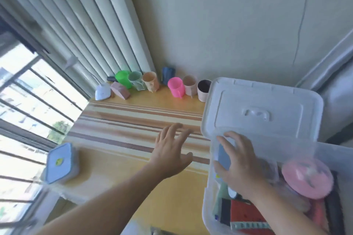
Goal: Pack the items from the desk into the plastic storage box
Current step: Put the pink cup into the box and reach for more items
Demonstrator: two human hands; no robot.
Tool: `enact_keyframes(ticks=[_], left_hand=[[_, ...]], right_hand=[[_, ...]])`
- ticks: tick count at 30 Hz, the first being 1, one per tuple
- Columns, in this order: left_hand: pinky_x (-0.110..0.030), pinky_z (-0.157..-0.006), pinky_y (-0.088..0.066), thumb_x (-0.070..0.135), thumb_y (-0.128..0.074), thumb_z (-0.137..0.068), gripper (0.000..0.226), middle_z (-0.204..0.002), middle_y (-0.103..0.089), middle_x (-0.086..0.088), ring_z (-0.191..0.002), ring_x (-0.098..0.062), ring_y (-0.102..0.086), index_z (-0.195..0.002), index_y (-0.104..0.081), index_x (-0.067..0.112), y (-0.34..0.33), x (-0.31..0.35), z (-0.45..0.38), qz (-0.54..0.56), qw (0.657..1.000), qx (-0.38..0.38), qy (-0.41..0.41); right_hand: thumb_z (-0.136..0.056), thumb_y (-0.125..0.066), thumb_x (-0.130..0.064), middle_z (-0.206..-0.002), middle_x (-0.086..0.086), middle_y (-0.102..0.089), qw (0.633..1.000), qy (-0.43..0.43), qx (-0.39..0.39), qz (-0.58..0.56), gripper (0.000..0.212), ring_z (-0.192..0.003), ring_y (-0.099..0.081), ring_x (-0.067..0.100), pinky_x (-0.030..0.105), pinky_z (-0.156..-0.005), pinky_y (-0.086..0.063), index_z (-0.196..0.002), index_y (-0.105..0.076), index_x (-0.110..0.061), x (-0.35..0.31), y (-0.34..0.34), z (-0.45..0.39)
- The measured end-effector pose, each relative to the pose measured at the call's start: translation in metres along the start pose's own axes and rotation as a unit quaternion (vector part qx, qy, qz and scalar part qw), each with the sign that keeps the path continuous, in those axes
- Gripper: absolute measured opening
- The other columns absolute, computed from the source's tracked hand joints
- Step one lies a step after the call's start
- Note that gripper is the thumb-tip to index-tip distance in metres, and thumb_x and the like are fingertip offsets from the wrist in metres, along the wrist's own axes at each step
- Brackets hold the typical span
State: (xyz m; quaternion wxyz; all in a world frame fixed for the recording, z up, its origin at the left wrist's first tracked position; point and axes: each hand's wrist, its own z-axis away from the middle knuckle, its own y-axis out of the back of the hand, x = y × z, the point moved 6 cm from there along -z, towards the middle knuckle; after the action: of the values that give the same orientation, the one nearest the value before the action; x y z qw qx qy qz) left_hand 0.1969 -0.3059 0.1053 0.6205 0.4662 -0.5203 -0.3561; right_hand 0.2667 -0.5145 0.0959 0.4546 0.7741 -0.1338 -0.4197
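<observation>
The clear plastic storage box [208,206] stands at the desk's right, its white lid [261,108] leaning open behind it. Inside lie a pink round lid [307,179], a red item [246,213] and other things. My right hand [238,162] is inside the box's near-left corner, fingers curled round a blue-lidded container [223,155]. My left hand [172,150] hovers over the striped cloth [133,120], fingers spread and holding nothing. Another blue-lidded square container [61,162] sits at the desk's left edge.
Along the wall stand several cups, among them green [124,79], pink [176,87] and dark-rimmed [203,89] ones, plus a white lamp base [102,91] and a brown wedge-shaped block [120,89]. A window with bars is on the left, curtains behind.
</observation>
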Motion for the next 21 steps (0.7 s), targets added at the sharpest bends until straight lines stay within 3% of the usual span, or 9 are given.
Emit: enact_keyframes(ticks=[3,8,14,19,21], left_hand=[[-0.049,-0.114,-0.036,0.048,-0.060,-0.078,0.069,-0.150,-0.036,0.004,-0.139,-0.027,-0.033,-0.144,-0.040,0.045,0.027,-0.084,0.004,-0.016,0.998,0.021,0.057],[-0.050,-0.122,-0.026,0.049,-0.062,-0.083,0.073,-0.158,-0.023,0.004,-0.148,-0.029,-0.020,-0.148,-0.030,0.049,0.060,-0.235,-0.007,-0.036,0.991,0.003,0.127],[-0.049,-0.123,-0.020,0.054,-0.061,-0.082,0.078,-0.160,-0.017,0.002,-0.146,-0.031,-0.019,-0.151,-0.025,0.050,0.072,-0.397,-0.062,-0.028,0.985,-0.017,0.168],[-0.051,-0.119,-0.027,0.047,-0.065,-0.082,0.083,-0.161,-0.012,-0.002,-0.146,-0.033,-0.019,-0.154,-0.022,0.046,0.064,-0.495,-0.135,-0.040,0.984,-0.027,0.173],[-0.051,-0.119,-0.027,0.047,-0.066,-0.083,0.084,-0.161,-0.010,-0.001,-0.147,-0.033,-0.017,-0.154,-0.022,0.045,0.057,-0.519,-0.153,-0.034,0.984,-0.030,0.170]], right_hand=[[-0.077,-0.078,-0.027,-0.140,0.006,-0.049,0.999,0.050,-0.012,-0.017,0.061,-0.129,-0.048,0.033,0.047,-0.106,-0.046,-0.135,-0.063,-0.017,-0.054,-0.039,-0.052],[-0.082,-0.072,-0.039,-0.145,0.004,-0.045,0.993,0.076,-0.083,0.025,0.063,-0.133,-0.043,0.028,0.046,-0.109,-0.047,-0.140,-0.057,-0.021,-0.136,-0.131,-0.146],[-0.090,-0.065,-0.050,-0.155,-0.001,-0.031,0.982,0.012,-0.183,0.040,0.073,-0.144,-0.028,0.024,0.044,-0.117,-0.038,-0.155,-0.037,-0.036,-0.206,-0.271,-0.275],[-0.085,-0.071,-0.047,-0.144,0.000,-0.040,0.977,-0.014,-0.204,0.060,0.072,-0.132,-0.041,0.029,0.050,-0.100,-0.051,-0.146,-0.032,-0.040,-0.231,-0.377,-0.379],[-0.082,-0.075,-0.042,-0.135,0.001,-0.047,0.979,-0.022,-0.196,0.057,0.070,-0.123,-0.049,0.029,0.046,-0.090,-0.053,-0.141,-0.037,-0.037,-0.233,-0.410,-0.412]])
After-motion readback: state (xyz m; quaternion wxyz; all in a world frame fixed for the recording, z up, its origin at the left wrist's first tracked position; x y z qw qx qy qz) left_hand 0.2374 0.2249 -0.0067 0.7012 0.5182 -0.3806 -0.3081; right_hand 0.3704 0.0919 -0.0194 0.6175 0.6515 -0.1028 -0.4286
